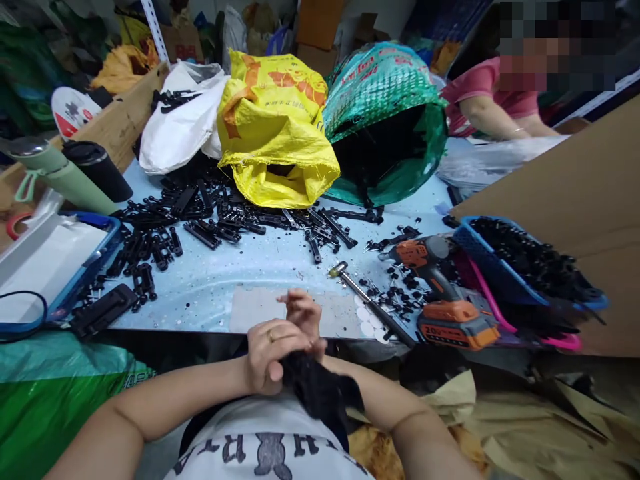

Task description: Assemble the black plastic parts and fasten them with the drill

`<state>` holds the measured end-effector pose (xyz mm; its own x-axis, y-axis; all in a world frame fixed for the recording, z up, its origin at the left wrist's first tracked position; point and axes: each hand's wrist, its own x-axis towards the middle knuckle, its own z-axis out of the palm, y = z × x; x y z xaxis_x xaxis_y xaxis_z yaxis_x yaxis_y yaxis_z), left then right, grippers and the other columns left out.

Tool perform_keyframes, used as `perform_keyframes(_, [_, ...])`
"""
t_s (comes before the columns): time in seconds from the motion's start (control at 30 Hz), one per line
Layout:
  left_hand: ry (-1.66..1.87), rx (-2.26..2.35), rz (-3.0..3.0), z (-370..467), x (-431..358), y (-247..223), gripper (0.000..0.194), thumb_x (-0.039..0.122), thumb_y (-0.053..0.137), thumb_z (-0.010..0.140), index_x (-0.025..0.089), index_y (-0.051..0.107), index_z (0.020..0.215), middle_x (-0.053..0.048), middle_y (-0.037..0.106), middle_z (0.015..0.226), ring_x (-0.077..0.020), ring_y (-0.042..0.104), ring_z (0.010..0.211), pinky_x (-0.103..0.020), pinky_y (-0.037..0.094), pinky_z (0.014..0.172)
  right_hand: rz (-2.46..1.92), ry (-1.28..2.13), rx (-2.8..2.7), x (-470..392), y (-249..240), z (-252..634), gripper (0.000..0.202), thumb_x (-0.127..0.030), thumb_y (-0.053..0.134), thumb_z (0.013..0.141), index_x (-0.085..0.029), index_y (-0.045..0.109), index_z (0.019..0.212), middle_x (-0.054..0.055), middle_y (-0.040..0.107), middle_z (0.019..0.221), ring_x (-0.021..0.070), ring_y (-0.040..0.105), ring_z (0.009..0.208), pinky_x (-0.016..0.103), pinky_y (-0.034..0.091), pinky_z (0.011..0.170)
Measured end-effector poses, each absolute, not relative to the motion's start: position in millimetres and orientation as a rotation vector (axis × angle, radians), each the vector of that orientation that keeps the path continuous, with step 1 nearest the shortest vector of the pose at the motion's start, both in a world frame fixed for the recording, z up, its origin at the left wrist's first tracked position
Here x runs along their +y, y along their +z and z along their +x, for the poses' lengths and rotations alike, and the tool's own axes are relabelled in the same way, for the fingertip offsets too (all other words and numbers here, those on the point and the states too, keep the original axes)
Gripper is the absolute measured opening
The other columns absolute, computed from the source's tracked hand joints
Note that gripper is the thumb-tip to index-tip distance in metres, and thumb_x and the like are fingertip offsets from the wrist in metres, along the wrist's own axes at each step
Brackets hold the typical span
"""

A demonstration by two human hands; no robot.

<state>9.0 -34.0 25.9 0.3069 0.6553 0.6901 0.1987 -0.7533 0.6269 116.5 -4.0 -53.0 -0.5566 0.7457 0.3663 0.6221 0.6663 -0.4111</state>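
Both hands meet in front of my body at the table's near edge. My left hand point(270, 350), with a ring on one finger, is closed, its fingers bent across the lower part of my right hand. From under them hangs a soft black cloth-like piece point(323, 393), its exact kind unclear, lying against my right wrist. The fingers of my right hand point(304, 313) point up, apart and slightly curled, with nothing seen between them. Just beyond lies a grey mat point(255, 310) on the blue table point(200, 287).
Black parts point(215, 207) are heaped before a white sack point(185, 127), a yellow sack point(275, 127) and a green sack point(390, 127). To the right lie a hammer point(370, 300), an orange power tool point(455, 320) and a filled blue basket point(530, 267). A co-worker point(490, 100) sits behind.
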Motion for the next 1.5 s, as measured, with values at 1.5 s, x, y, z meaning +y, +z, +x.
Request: perform_keyframes(1.5, [0.765,2.331,1.917,-155.8,90.7,18.3,0.024,0.025,0.045,0.082,0.013,0.057,0.1,-0.011,0.06,0.094,-0.0241,0.058,0.087,-0.033,0.045,0.078,-0.853,1.42,-1.463,237.8,28.1,99.7,0.068,-0.038,0.078,0.057,-0.026,0.038,0.11,-0.004,0.059,0.083,0.0129,0.061,0.074,0.031,0.05,0.073])
